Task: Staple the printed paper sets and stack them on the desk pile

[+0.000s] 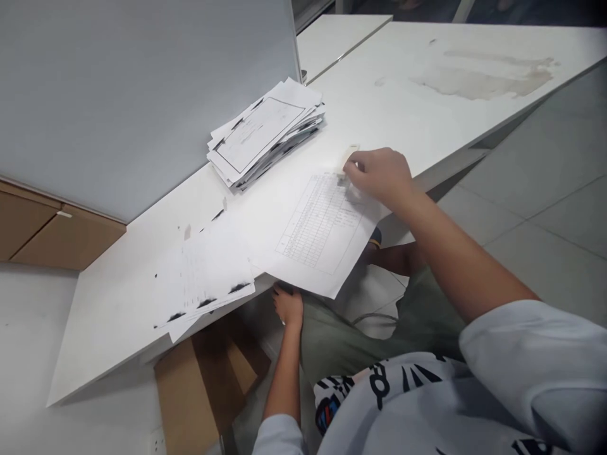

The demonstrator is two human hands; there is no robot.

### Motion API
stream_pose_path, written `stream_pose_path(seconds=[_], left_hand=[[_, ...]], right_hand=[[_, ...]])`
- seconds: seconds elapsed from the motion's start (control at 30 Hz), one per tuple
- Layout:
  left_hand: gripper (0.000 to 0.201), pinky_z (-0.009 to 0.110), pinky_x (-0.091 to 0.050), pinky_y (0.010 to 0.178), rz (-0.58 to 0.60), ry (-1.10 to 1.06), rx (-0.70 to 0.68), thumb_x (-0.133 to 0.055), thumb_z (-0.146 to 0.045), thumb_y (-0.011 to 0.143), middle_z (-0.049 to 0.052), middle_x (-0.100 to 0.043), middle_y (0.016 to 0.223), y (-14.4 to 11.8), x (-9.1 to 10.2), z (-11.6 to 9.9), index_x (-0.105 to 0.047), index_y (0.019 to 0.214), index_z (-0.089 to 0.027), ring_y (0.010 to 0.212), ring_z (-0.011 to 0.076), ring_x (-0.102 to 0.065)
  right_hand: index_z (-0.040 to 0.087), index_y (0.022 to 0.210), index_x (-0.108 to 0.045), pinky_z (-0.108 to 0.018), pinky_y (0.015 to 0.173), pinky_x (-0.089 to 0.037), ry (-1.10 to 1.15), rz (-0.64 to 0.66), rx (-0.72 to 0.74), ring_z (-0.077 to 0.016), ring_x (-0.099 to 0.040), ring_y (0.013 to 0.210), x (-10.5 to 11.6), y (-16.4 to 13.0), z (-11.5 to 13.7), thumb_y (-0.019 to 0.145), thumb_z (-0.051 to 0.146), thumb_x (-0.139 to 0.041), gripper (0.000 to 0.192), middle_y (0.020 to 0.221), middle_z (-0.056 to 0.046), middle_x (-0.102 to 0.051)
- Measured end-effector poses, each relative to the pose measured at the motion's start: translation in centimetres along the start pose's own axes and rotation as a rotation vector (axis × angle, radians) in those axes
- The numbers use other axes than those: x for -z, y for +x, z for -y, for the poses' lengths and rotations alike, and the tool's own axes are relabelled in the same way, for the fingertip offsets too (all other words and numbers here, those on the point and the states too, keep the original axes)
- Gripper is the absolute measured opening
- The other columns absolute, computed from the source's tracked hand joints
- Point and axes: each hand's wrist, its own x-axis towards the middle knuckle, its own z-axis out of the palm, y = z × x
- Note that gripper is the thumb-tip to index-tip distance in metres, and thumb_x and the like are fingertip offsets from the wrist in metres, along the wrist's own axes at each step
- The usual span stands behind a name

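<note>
A printed sheet with a table of rows [315,221] lies on the white desk, its near corner hanging past the front edge. At its far end my right hand [382,174] is closed in a pinch on a pale, curved strip [349,153], whose kind I cannot make out. My left hand [288,306] is below the desk edge, beside my knee, with fingers apart and partly in shadow; nothing shows in it. To the left lie loose sheets with black smudges [213,272], overhanging the edge slightly. Behind is an uneven stack of papers [263,136].
A grey panel [156,82] rises along the back of the white desk [109,303]. Brownish stains [488,79] mark its right part. Beneath stands an open cardboard box [190,392]; brown boxes [71,237] sit at the far left. Tiled floor [545,208] lies to the right.
</note>
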Motion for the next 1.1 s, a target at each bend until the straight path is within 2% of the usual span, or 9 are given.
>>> stream_pose_path(seconds=[0.13, 0.27, 0.47, 0.6, 0.77, 0.93, 1.1], left_hand=[[0.060, 0.045, -0.049, 0.093, -0.003, -0.022, 0.003, -0.052, -0.041, 0.090, 0.024, -0.056, 0.125, 0.4, 0.3, 0.0, -0.042, 0.139, -0.007, 0.115, 0.0377, -0.058], [0.059, 0.047, -0.050, 0.091, -0.008, -0.034, -0.008, -0.052, -0.040, 0.090, 0.025, -0.057, 0.122, 0.7, 0.5, -0.2, -0.042, 0.137, -0.006, 0.112, 0.0385, -0.060], [0.057, 0.045, -0.049, 0.092, 0.005, -0.026, -0.014, -0.054, -0.036, 0.088, 0.025, -0.057, 0.123, 0.4, 0.9, -0.7, -0.043, 0.135, -0.006, 0.114, 0.0380, -0.059], [0.059, 0.043, -0.047, 0.096, 0.037, -0.011, -0.005, -0.052, -0.041, 0.090, 0.023, -0.055, 0.127, 0.1, 0.5, -0.8, -0.040, 0.138, -0.008, 0.118, 0.0367, -0.057], [0.063, 0.041, -0.046, 0.097, 0.061, -0.020, -0.008, -0.054, -0.044, 0.090, 0.021, -0.055, 0.129, -0.1, 0.1, -0.8, -0.036, 0.142, -0.013, 0.119, 0.0344, -0.056], [0.055, 0.041, -0.046, 0.096, 0.070, -0.044, -0.042, -0.054, -0.039, 0.090, 0.020, -0.056, 0.128, -0.3, 0.6, -0.8, -0.042, 0.138, -0.014, 0.121, 0.0349, -0.054], [0.054, 0.041, -0.045, 0.098, 0.061, -0.044, -0.036, -0.053, -0.037, 0.091, 0.021, -0.055, 0.129, -0.4, 0.6, -0.6, -0.042, 0.138, -0.014, 0.122, 0.0344, -0.054]], right_hand=[[0.023, 0.084, -0.071, -0.036, 0.063, -0.039, -0.122, -0.020, -0.035, -0.0261, -0.059, 0.068, 0.8, -0.7, 0.5, 0.087, 0.033, -0.040, 0.033, 0.066, -0.008, -0.065], [0.026, 0.082, -0.071, -0.033, 0.058, -0.036, -0.125, 0.008, -0.024, -0.0239, -0.058, 0.064, 1.4, -1.4, 0.4, 0.089, 0.035, -0.039, 0.034, 0.063, -0.005, -0.065], [0.027, 0.094, -0.072, -0.034, 0.063, -0.040, -0.070, 0.046, -0.079, -0.0244, -0.062, 0.073, 1.9, -2.2, 0.3, 0.092, 0.035, -0.039, 0.034, 0.073, -0.005, -0.069], [0.019, 0.097, -0.072, -0.033, 0.067, -0.040, -0.131, 0.060, -0.137, -0.0244, -0.063, 0.078, 2.5, -2.5, 0.6, 0.092, 0.030, -0.043, 0.031, 0.078, -0.007, -0.069], [0.016, 0.082, -0.066, -0.030, 0.064, -0.037, -0.127, 0.019, -0.163, -0.0165, -0.056, 0.066, 2.1, -2.4, 0.8, 0.091, 0.021, -0.043, 0.024, 0.068, -0.003, -0.061], [0.018, 0.066, -0.053, -0.033, 0.074, -0.041, -0.232, 0.056, -0.075, -0.0134, -0.049, 0.057, 2.3, -2.0, 0.9, 0.085, 0.017, -0.045, 0.020, 0.055, 0.001, -0.048], [0.016, 0.073, -0.059, -0.032, 0.070, -0.042, -0.232, 0.019, -0.082, -0.0125, -0.047, 0.055, 2.3, -2.2, 1.0, 0.085, 0.018, -0.043, 0.021, 0.052, 0.002, -0.044]])
